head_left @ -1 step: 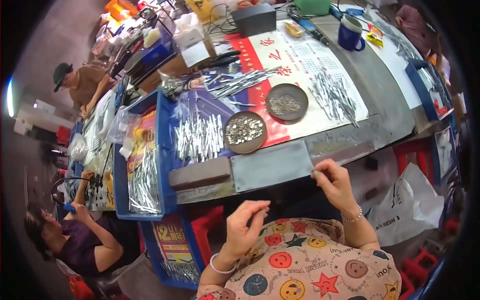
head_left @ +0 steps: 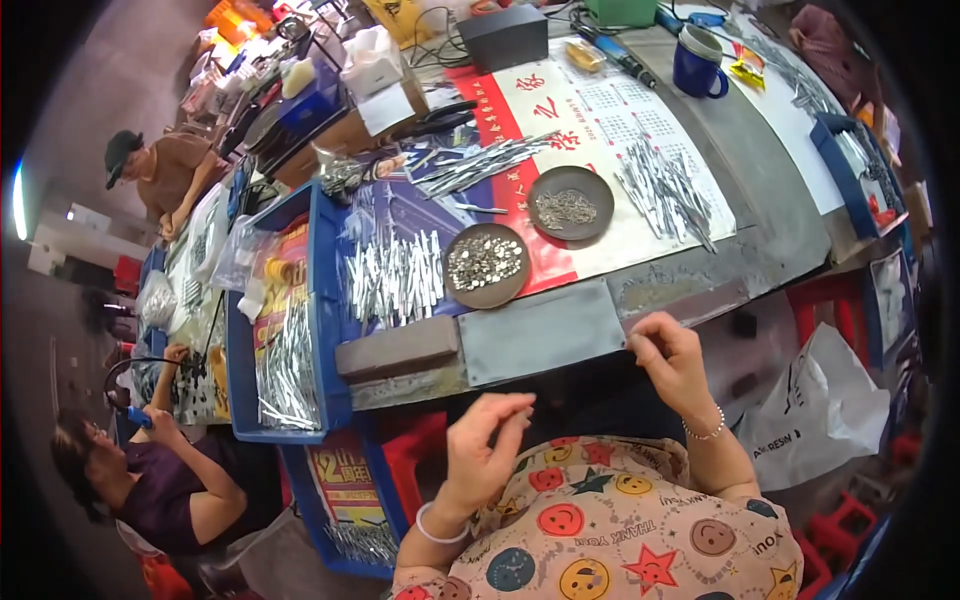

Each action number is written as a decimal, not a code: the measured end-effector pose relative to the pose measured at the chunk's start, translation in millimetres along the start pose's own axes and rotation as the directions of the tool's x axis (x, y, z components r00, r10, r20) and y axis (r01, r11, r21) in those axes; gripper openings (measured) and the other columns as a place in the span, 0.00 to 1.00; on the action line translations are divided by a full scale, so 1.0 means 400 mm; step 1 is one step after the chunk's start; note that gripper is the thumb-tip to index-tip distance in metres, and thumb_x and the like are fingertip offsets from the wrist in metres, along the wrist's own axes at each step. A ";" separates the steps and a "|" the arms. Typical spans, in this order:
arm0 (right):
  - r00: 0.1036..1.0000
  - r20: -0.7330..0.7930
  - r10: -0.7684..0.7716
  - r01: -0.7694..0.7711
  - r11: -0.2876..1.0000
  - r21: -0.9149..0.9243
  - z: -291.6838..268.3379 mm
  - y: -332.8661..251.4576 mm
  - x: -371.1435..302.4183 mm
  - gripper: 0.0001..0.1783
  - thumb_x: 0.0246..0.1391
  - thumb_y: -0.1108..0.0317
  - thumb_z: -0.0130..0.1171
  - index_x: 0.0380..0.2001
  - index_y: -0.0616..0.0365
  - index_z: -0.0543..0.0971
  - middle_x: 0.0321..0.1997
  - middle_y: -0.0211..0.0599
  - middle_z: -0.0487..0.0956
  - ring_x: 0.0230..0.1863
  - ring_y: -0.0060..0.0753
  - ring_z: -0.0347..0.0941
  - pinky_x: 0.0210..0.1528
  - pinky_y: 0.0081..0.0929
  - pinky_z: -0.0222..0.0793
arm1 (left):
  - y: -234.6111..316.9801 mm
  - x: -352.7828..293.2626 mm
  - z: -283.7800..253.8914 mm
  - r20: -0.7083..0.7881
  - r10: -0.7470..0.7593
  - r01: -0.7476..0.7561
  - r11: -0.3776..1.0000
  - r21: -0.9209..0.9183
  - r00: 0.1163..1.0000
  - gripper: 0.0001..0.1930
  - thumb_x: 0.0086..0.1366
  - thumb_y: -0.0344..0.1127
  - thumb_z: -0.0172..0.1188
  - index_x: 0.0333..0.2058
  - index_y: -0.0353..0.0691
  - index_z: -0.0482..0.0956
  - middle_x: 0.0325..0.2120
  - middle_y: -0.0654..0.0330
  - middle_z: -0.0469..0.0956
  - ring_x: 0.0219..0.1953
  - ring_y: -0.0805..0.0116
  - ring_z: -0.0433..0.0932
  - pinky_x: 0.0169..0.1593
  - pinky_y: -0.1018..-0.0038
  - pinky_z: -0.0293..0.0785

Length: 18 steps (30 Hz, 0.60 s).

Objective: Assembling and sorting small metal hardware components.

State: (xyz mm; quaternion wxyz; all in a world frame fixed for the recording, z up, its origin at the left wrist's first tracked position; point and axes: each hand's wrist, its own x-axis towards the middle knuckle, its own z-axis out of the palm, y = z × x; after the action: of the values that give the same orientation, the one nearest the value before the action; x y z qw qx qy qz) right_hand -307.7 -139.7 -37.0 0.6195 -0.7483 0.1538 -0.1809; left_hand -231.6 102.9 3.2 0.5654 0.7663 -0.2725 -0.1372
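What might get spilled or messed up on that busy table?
The dish of shiny bits sits right beside the other dish, so a bump might mix their bits. The loose silver sticks near the brown block could scatter if brushed. The blue mug might tip if knocked.

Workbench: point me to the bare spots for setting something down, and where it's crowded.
The metal plate, just right of the brown block, is bare. So is the grey benchtop between the calendar sheet and the white paper, nearer than the blue mug. Crowded: around the two dishes, with silver strips on both sides.
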 end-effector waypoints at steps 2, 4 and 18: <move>0.995 -0.076 -0.070 0.068 0.997 -0.030 -0.014 0.027 0.032 0.04 0.54 0.73 0.56 0.30 0.63 0.74 0.23 0.30 0.72 0.23 0.17 0.66 0.26 0.16 0.62 | -0.004 0.069 -0.014 -0.014 0.040 -0.040 0.998 0.041 0.999 0.07 0.61 0.19 0.54 0.38 0.32 0.77 0.29 0.60 0.75 0.30 0.76 0.74 0.34 0.82 0.71; 0.987 -0.094 -0.127 0.120 0.990 -0.073 -0.003 0.048 0.073 0.03 0.54 0.74 0.56 0.29 0.63 0.74 0.23 0.30 0.71 0.22 0.17 0.66 0.25 0.17 0.62 | -0.016 0.168 -0.043 -0.068 0.107 -0.095 0.981 0.169 0.992 0.06 0.62 0.22 0.53 0.38 0.32 0.77 0.27 0.63 0.74 0.29 0.78 0.72 0.33 0.83 0.69; 0.948 -0.041 -0.317 0.304 0.934 -0.186 0.037 0.068 0.142 0.04 0.48 0.77 0.59 0.26 0.61 0.74 0.23 0.36 0.71 0.18 0.28 0.66 0.21 0.23 0.62 | -0.246 0.744 -0.102 0.492 0.047 -0.333 0.791 0.513 0.870 0.08 0.50 0.30 0.65 0.29 0.38 0.75 0.27 0.56 0.72 0.34 0.57 0.73 0.38 0.67 0.69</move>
State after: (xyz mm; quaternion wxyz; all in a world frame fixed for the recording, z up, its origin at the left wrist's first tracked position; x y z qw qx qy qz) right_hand -250.6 -157.8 -61.6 0.5083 -0.8084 0.0708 -0.2882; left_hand 57.7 -14.3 -47.3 0.2344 0.8157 -0.5031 -0.1629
